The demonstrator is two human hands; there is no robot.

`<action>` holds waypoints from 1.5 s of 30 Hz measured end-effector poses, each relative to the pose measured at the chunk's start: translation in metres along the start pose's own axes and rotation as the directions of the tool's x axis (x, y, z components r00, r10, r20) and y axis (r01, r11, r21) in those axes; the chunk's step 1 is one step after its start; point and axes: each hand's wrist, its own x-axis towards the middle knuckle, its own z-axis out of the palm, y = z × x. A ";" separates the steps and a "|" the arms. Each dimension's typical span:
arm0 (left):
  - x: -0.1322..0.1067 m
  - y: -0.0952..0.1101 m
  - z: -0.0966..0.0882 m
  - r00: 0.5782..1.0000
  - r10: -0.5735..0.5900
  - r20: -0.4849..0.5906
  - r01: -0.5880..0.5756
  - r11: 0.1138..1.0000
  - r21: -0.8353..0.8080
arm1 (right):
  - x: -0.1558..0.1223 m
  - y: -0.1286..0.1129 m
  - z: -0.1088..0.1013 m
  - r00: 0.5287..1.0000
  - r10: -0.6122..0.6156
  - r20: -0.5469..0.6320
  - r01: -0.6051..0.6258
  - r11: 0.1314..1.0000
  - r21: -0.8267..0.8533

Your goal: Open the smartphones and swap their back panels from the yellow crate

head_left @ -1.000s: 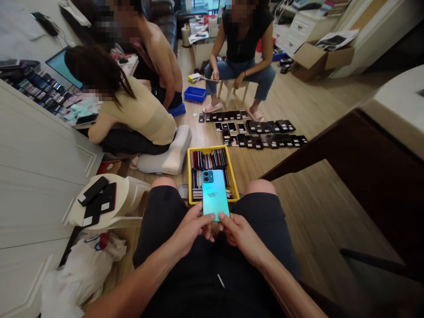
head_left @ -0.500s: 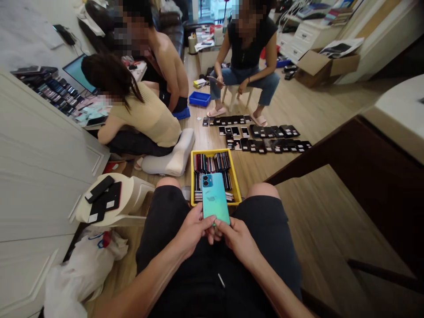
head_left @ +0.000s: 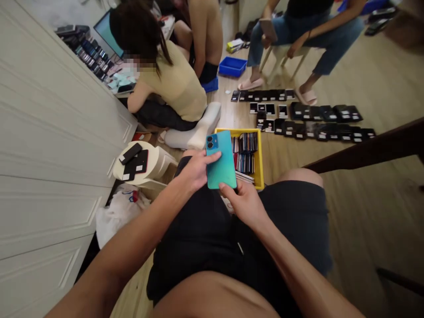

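A teal-green gradient smartphone (head_left: 221, 160) with a dual camera at its top left is held back-up over my lap. My left hand (head_left: 196, 170) grips its left edge, with the fingers lying across the back near the camera. My right hand (head_left: 243, 204) holds the lower edge, thumb on the back. Just beyond the phone is a yellow tray (head_left: 261, 155) packed with upright phones (head_left: 245, 154); the phone covers its left part. Rows of phones (head_left: 318, 119) lie on the floor past it.
A white stool (head_left: 139, 165) with black phones on it stands to my left, above a white plastic bag (head_left: 121, 216). A person in a yellow top (head_left: 175, 86) sits by a cushion (head_left: 194, 126). A seated person (head_left: 308, 35) holds a phone. A blue bin (head_left: 232, 66) sits on the floor.
The view has tipped and shifted, so the room slides up and right. The phone now leans the other way, and my left hand has moved up its left edge.
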 end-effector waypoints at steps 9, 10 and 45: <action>-0.005 0.029 -0.013 0.980 0.198 -0.037 -0.198 0.980 0.001 | 0.028 -0.035 0.005 0.985 -0.082 0.151 0.112 0.973 -0.203; -0.004 0.025 -0.013 0.981 0.185 -0.059 -0.186 0.983 -0.010 | 0.029 -0.029 0.004 0.985 -0.053 0.164 0.083 0.979 -0.185; -0.034 -0.038 -0.012 0.930 -0.263 0.255 0.239 0.963 0.124 | 0.013 -0.009 -0.073 0.916 0.162 0.367 -0.195 0.979 0.054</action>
